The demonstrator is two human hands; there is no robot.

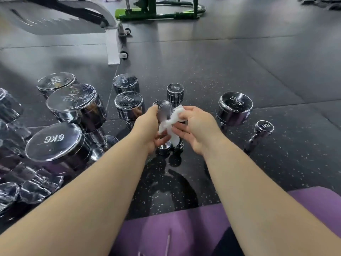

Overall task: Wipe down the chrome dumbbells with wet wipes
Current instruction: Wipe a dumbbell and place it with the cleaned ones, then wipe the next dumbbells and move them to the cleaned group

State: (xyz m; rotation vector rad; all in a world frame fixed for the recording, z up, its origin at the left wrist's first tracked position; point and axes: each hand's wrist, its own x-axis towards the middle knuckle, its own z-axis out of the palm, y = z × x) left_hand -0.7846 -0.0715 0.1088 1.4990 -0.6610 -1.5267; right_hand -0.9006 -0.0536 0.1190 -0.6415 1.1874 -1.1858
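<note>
A small chrome dumbbell (163,110) stands upright on the black rubber floor in the middle of the view. My left hand (147,128) grips it from the left, thumb near the top head and fingers curled round the handle. My right hand (196,128) pinches a crumpled white wet wipe (172,122) against the handle's right side. A second small dumbbell (175,93) stands just behind, touching or nearly touching the first.
Several chrome dumbbells stand on end around: a 6KG (53,143) and larger ones at left, two 4KG (128,103) behind left, a 5KG (235,108) and a 1KG (263,129) at right. A white bench frame (118,45) and green equipment (158,12) lie beyond.
</note>
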